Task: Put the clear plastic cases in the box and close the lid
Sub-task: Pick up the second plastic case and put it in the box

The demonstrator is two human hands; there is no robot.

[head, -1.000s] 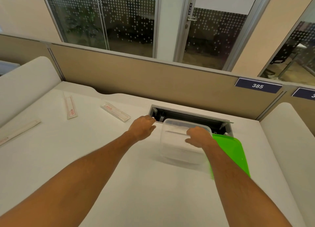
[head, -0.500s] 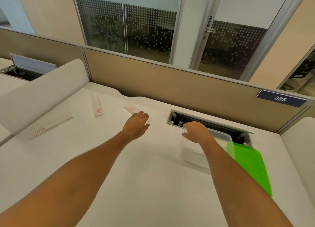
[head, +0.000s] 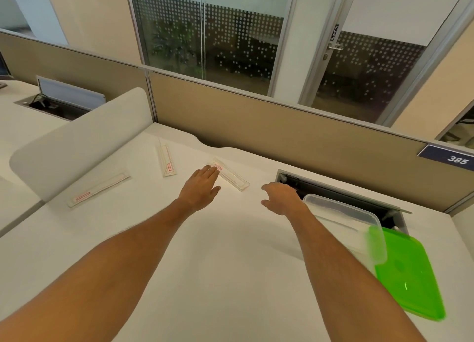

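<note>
Three long clear plastic cases with red labels lie on the white desk: one (head: 98, 189) at the left, one (head: 167, 161) farther back, one (head: 232, 175) in the middle. My left hand (head: 201, 186) lies flat, fingers spread, its fingertips touching the near end of the middle case. My right hand (head: 280, 198) hovers open just left of the clear plastic box (head: 359, 221), not holding it. The green lid (head: 407, 275) lies on the desk to the right of the box, partly under its corner.
An open cable slot (head: 341, 195) in the desk sits right behind the box. A beige partition (head: 282, 136) closes the back of the desk, and a white curved divider (head: 77, 141) bounds the left side. The desk edge runs down at the far right.
My right hand has let go of the box and moved left of it. My left hand has reached farther forward onto the end of the middle case. The view has swung left.
</note>
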